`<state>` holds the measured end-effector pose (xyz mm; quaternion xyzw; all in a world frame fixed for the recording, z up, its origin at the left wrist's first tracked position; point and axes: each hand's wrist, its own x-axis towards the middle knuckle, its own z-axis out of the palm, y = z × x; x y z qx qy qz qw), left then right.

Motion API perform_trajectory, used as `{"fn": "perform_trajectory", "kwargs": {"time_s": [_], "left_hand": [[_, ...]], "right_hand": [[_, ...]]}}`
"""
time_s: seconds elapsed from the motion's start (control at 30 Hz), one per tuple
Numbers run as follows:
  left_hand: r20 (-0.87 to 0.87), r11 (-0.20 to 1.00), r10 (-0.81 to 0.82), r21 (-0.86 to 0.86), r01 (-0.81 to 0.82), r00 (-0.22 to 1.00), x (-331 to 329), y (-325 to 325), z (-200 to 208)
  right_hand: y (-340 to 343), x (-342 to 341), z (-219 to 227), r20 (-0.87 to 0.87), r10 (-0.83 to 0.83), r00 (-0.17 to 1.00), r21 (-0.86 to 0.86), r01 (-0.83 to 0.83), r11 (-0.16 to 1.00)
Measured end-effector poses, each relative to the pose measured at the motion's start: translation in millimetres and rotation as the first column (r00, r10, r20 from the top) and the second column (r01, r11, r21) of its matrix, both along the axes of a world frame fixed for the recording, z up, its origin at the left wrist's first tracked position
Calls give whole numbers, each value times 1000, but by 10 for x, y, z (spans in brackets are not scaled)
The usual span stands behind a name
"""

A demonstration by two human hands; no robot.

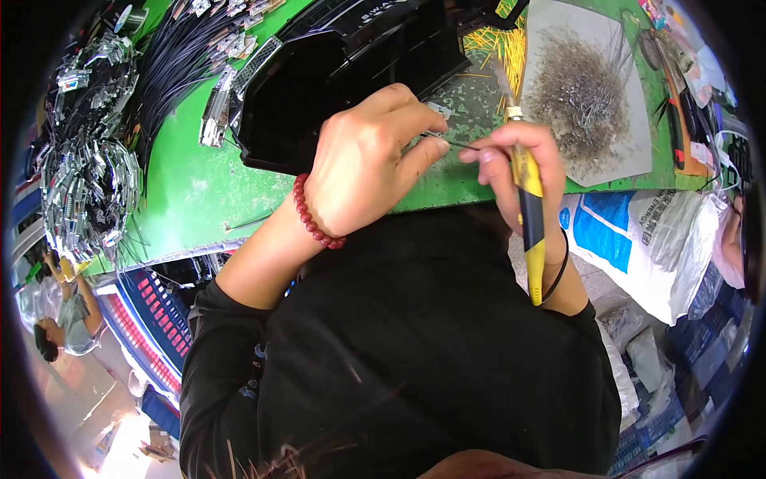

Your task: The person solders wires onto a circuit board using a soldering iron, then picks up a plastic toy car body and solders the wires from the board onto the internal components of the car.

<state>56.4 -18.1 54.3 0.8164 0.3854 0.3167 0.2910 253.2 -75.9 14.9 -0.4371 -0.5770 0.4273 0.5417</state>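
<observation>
My left hand point(363, 148), with red beads round the wrist, pinches a thin black wire point(459, 144) between thumb and fingers near the table's front edge. Its other stretch runs to the fingertips of my right hand point(535, 164). That hand also grips a yellow and black soldering iron point(531, 209), tip pointing away from me and handle end down toward my forearm. A small pale metallic piece point(438, 110) shows by my left fingertips; whether I hold it I cannot tell. Beyond my left hand lies a large glossy black plastic housing point(295, 96).
The green table point(187, 195) bears bundled black wires point(171, 72), a heap of shiny metal parts point(92, 188), and yellow wires point(511, 52). Grey clippings point(578, 96) lie on white paper point(550, 20). A white bag point(662, 247) hangs at right. Another person point(72, 323) is at far left.
</observation>
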Motion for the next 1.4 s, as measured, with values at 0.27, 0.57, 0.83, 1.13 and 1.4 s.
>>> {"fn": "perform_trajectory", "kwargs": {"time_s": [0.27,0.57,0.83,1.13,1.4], "left_hand": [[87,984,-28,-173,43,996,-37,-9,-89],[103,950,14,-311,19,995,-24,-42,-84],[131,939,1,-342,44,991,-32,-41,-76],[194,863,59,-503,47,979,-39,-61,-46],[225,757,-6,-636,152,974,-77,-27,58]], "right_hand": [[109,-106,-8,-90,-91,992,-37,88,995],[78,-92,-68,-110,-38,993,45,43,998],[53,-148,-48,-290,-20,957,-101,-10,995],[20,-130,-21,-336,35,941,-117,-79,990],[4,-115,22,-258,124,958,-18,-134,991]]}}
